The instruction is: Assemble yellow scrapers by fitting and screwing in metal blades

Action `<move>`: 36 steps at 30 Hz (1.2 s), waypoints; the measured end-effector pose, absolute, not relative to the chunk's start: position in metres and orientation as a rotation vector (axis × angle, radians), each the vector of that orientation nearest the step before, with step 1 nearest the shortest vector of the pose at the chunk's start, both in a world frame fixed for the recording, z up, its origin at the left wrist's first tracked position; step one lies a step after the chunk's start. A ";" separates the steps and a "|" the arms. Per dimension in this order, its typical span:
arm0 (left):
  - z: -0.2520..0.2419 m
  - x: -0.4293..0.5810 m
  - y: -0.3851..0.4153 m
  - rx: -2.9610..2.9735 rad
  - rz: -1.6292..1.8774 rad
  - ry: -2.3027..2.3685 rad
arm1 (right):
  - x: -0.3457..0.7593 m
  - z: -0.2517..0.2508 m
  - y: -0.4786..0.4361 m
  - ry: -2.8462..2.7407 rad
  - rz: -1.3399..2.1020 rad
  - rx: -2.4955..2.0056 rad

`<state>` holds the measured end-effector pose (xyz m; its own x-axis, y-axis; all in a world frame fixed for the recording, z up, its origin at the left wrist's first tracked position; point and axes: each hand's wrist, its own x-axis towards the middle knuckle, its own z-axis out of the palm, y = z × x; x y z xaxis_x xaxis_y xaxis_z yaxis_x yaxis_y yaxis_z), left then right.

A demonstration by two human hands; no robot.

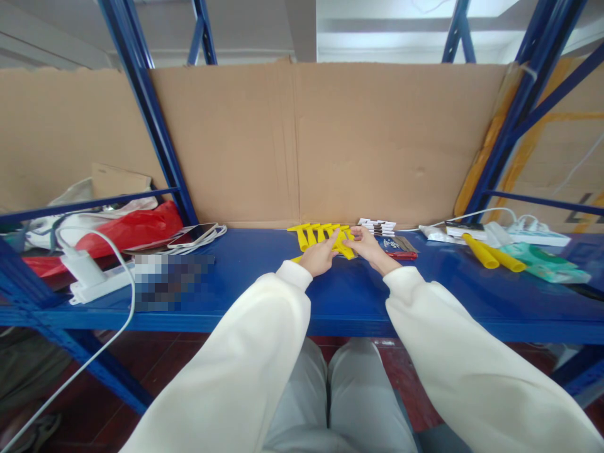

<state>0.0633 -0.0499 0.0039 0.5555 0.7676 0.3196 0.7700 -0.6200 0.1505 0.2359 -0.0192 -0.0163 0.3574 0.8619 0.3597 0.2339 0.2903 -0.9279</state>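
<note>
A: Hands: what are they doing?
B: Middle of the frame, on the blue shelf [245, 296]. The left hand [321, 257] lies loose, one finger on the yellow sticks [314, 231]; the right hand [370, 246] pinches one.
A: What could go wrong?
B: A bump could mess the neat row, or knock the white stack [377, 225] just right.

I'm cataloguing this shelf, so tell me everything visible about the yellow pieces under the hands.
The yellow pieces look like smooth plastic, each a flat stem with a crossbar head. Several lie side by side, flat on the blue shelf, heads towards the cardboard. The left hand and right hand touch the row's right end.
</note>
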 end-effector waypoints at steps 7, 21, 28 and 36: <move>0.005 0.062 -0.049 -2.736 -0.494 -1.311 | 0.238 -0.015 -0.019 -1.115 0.670 -1.241; 0.009 0.063 -0.056 -2.752 -0.424 -1.245 | 0.238 -0.002 -0.037 -1.279 0.766 -1.146; 0.008 0.063 -0.057 -2.733 -0.423 -1.195 | 0.240 -0.002 -0.042 -1.235 1.028 -1.128; 0.006 0.062 -0.055 -2.696 -0.439 -1.117 | 0.246 0.003 -0.045 -1.201 1.220 -1.094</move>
<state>0.0623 -0.0554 0.0059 0.6720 0.6573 0.3410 0.7137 -0.6977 -0.0615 0.2461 -0.0449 0.0026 -0.0258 0.9977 0.0622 -0.0781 0.0601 -0.9951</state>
